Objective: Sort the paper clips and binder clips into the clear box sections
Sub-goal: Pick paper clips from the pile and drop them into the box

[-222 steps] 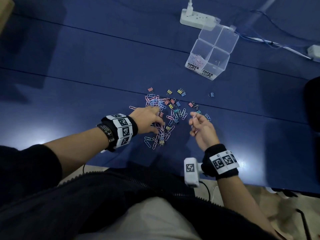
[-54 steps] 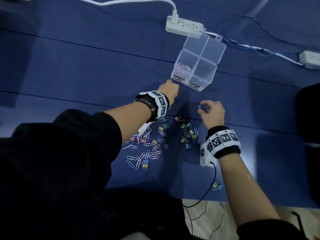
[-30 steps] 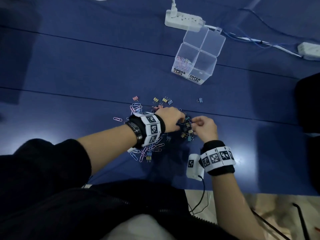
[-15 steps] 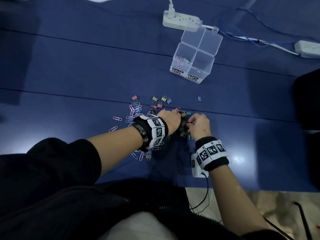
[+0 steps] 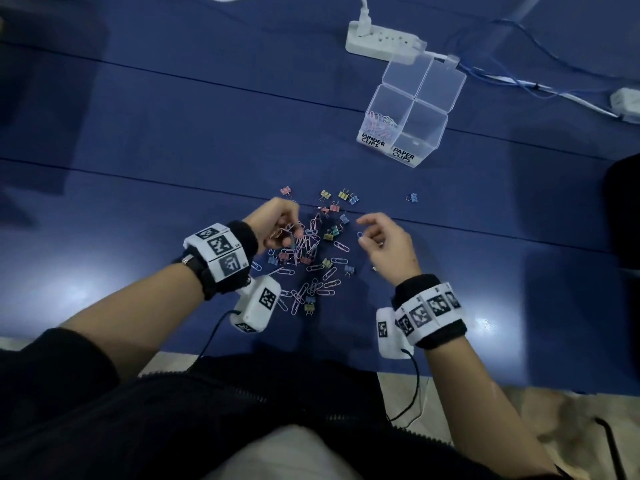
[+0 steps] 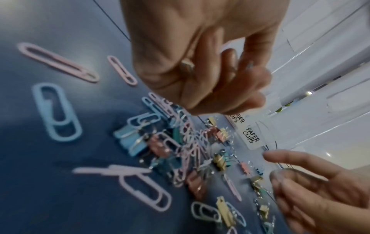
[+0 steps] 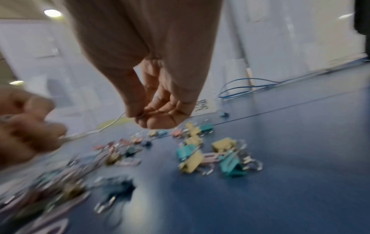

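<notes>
A pile of pastel paper clips and small binder clips (image 5: 311,251) lies on the blue table in front of me. My left hand (image 5: 289,233) hovers over the pile's left side, fingers curled round several paper clips (image 6: 187,65). My right hand (image 5: 362,230) is at the pile's right side and pinches a small blue paper clip (image 5: 360,234) between thumb and fingers (image 7: 152,110). The clear box (image 5: 443,109) stands further back to the right. Its section labelled BINDER CLIPS holds some paper clips (image 5: 381,123); the one labelled PAPER CLIPS (image 5: 403,155) looks empty.
A white power strip (image 5: 381,43) lies just behind the box, with white and blue cables (image 5: 554,95) running right. Loose binder clips (image 5: 343,195) lie scattered between the pile and the box. The table's near edge (image 5: 485,386) is at my lap.
My hands were close together over the pile half a second ago; now they have drawn apart, each holding clips just above the table.
</notes>
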`<move>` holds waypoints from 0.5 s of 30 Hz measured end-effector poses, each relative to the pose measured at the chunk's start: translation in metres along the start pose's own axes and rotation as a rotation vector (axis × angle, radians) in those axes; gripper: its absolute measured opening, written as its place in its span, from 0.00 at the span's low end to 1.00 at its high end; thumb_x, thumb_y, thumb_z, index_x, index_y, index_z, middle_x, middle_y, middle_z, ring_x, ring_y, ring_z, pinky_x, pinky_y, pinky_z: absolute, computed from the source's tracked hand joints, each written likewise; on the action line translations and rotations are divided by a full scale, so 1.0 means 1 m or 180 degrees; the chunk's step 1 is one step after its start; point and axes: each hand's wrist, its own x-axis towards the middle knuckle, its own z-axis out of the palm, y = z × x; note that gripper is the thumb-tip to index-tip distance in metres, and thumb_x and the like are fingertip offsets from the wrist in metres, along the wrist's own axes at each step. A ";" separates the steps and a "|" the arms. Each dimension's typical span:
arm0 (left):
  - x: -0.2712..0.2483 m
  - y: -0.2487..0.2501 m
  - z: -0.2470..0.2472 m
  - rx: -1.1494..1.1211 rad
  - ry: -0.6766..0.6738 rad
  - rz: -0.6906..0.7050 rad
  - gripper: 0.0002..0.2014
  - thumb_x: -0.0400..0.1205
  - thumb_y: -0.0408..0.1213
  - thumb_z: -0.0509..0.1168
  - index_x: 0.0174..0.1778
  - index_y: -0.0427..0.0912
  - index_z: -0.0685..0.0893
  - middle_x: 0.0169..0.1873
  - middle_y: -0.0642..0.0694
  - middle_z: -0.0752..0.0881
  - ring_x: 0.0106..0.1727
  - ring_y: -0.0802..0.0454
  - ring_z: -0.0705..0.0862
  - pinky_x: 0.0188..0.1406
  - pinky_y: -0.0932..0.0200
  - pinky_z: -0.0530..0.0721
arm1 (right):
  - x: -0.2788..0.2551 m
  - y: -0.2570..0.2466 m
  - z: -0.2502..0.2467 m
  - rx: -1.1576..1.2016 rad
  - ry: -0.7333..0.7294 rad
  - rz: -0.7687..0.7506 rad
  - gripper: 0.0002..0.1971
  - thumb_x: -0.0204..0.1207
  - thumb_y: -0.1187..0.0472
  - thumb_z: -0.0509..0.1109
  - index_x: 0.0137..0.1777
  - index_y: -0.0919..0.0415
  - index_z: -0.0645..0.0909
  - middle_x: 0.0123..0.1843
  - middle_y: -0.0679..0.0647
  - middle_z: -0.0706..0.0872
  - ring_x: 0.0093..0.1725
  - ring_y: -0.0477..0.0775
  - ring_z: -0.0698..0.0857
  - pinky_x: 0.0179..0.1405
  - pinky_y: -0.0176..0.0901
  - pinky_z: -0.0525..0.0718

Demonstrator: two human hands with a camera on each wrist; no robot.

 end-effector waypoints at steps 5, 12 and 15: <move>-0.003 -0.008 -0.002 0.0422 0.0365 0.0209 0.14 0.74 0.24 0.52 0.23 0.41 0.65 0.21 0.44 0.73 0.09 0.60 0.64 0.09 0.77 0.56 | -0.003 -0.004 0.032 -0.0938 -0.0200 -0.0094 0.11 0.76 0.74 0.60 0.53 0.69 0.82 0.53 0.62 0.80 0.50 0.57 0.80 0.57 0.48 0.80; -0.008 -0.018 0.019 0.3769 0.1012 0.0725 0.21 0.76 0.54 0.67 0.56 0.44 0.74 0.44 0.45 0.84 0.49 0.43 0.83 0.42 0.55 0.75 | -0.011 -0.003 0.037 -0.1318 -0.0469 -0.0185 0.19 0.72 0.67 0.71 0.63 0.64 0.77 0.61 0.59 0.76 0.64 0.56 0.72 0.67 0.42 0.68; -0.002 -0.022 0.028 0.4091 0.1274 0.0745 0.31 0.76 0.58 0.64 0.64 0.38 0.67 0.58 0.39 0.83 0.58 0.38 0.84 0.46 0.51 0.79 | -0.014 -0.004 0.039 -0.1269 -0.0436 -0.0145 0.17 0.71 0.70 0.70 0.60 0.64 0.77 0.49 0.56 0.77 0.51 0.54 0.75 0.61 0.51 0.77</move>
